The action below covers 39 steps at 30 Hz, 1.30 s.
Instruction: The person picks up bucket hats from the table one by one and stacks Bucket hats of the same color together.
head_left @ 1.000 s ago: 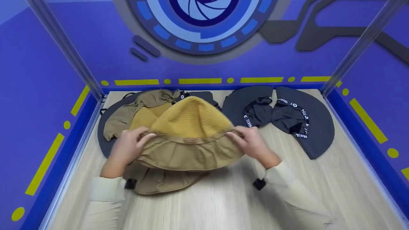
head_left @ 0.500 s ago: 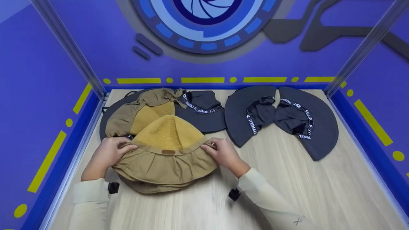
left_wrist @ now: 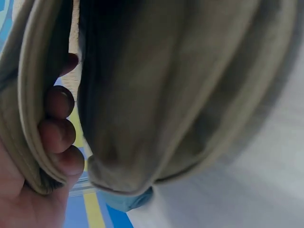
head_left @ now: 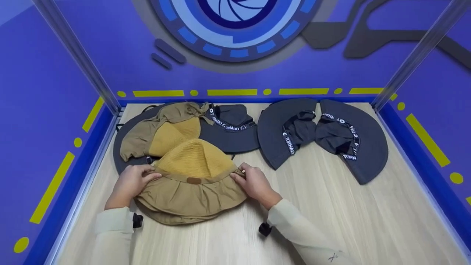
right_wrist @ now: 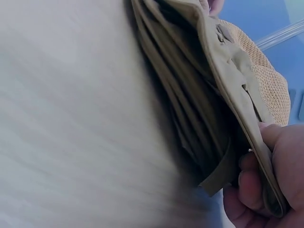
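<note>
I see the left hand [head_left: 133,183] and right hand [head_left: 254,184], pinching either side, have lowered the yellow-crowned sun hat [head_left: 195,192] between them over another tan brim [head_left: 171,220], seemingly stacked, though wrist-view blur leaves contact unsure, with charcoal TORNADO-banded hats [head_left: 273,130] beyond the right hand.

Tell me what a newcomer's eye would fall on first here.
Likely the yellow-crowned tan hat, held between left hand and right hand, left of centre over the table. Next, two dark hats side by side at the back right, and the blue ring pattern on the back wall.
</note>
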Motion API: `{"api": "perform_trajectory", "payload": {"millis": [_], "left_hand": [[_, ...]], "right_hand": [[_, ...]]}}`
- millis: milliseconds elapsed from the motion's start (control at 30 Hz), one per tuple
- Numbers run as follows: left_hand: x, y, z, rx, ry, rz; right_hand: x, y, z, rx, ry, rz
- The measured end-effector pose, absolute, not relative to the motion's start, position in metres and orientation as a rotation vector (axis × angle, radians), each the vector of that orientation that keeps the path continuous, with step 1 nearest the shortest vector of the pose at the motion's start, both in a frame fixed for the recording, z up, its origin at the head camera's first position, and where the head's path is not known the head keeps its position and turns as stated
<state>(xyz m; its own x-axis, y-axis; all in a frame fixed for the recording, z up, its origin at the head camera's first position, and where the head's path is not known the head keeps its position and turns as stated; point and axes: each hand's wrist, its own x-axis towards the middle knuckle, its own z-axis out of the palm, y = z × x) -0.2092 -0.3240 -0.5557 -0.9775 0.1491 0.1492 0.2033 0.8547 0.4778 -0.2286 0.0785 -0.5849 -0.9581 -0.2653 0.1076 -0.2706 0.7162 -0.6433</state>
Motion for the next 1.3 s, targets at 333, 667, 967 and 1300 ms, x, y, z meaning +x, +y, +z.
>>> {"api": "perform_trajectory", "payload": {"millis": [333,667,967,1300], "left_hand": [[-0.201,-0.325,-0.556,-0.197,-2.835,-0.847],[-0.198,-0.320,-0.546,-0.169,-2.872,-0.798],[-0.195,-0.314,-0.543,-0.178,-2.852,-0.874],[-0.196,-0.310,-0.551,-0.223,-2.878,-0.884]], "right_hand": [[-0.225,0.076,-0.586,0.490,-2.827,1.042],[-0.222,0.066,-0.562,0.503,-2.783,0.909],[-0.206,0.017,-0.555,1.159,-2.419,0.762],[-0.205,-0.022,-0.580,1.058,-2.959,0.402]]}}
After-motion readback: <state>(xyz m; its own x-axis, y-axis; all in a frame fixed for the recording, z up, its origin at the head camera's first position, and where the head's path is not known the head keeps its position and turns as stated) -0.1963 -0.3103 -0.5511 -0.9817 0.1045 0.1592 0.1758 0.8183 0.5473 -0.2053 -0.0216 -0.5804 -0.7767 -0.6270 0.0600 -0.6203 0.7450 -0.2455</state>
